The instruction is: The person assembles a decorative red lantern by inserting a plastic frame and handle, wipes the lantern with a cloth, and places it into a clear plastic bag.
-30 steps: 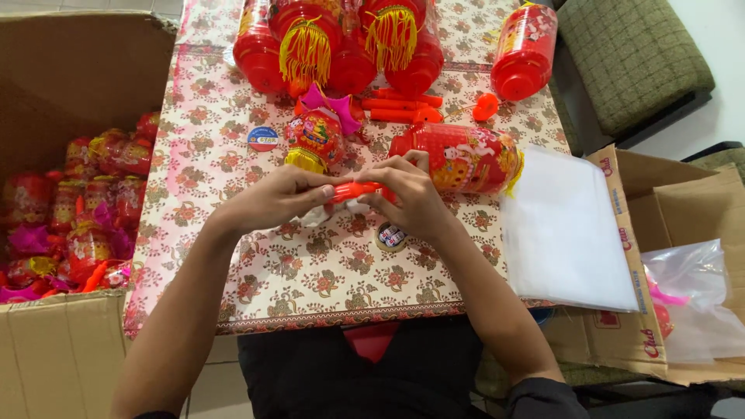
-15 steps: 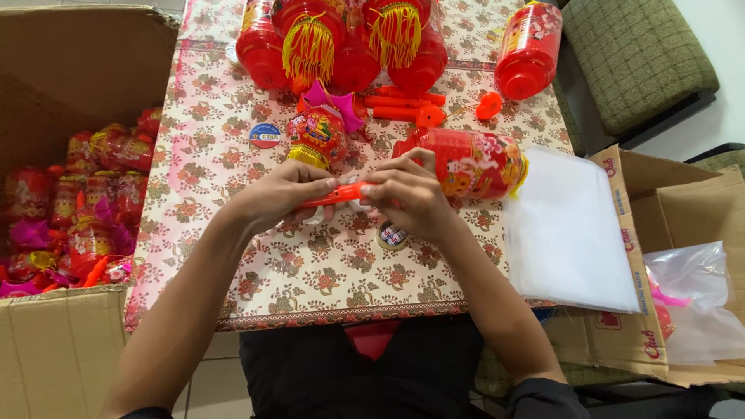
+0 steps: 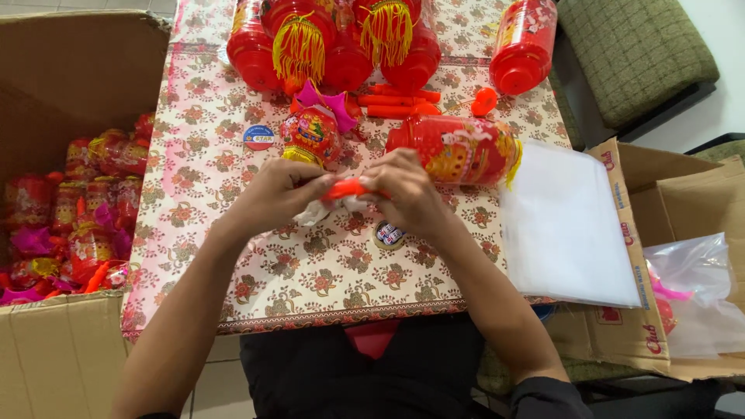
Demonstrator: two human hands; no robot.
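While both hands meet over the floral tablecloth (image 3: pixel 310 279), left hand (image 3: pixel 272 194) and right hand (image 3: pixel 407 194) pinch a short orange plastic stick (image 3: pixel 345 188) between them, possibly with white wrap beneath. Just beyond: lying red cylindrical lantern (image 3: pixel 458 149). Far edge: tasselled red lanterns (image 3: pixel 334 39).

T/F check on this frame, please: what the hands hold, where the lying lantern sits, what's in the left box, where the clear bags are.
1. Both hands grip one orange stick: the left hand and right hand meet on it. True.
2. The lying red lantern is left of the hands. False: it lies to their right.
3. The cardboard box on the left holds packed lanterns. True.
4. The stack of clear bags lies in that box. False: it rests on the table's right edge.
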